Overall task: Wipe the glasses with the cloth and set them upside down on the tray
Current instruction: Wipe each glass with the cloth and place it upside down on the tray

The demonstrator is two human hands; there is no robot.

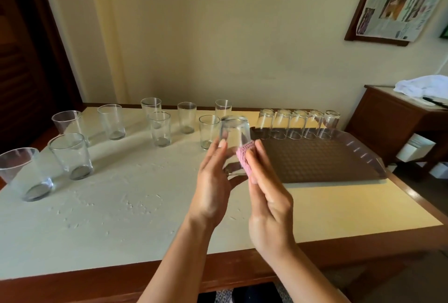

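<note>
I hold a clear glass (234, 130) bottom-up above the table, just left of the brown tray (315, 164). My left hand (213, 181) grips its left side with the fingers along the wall. My right hand (266, 196) presses a pink cloth (246, 155) against the glass's right side and rim. Several glasses (297, 124) stand upside down in a row along the tray's far edge. Several upright glasses (160, 128) are spread over the left and far part of the table.
The table (121, 205) has a pale top with a wooden rim; its near edge is close to me. A wooden side cabinet (392, 118) with a white cloth (421, 86) on it stands at the right. A wall runs behind the table.
</note>
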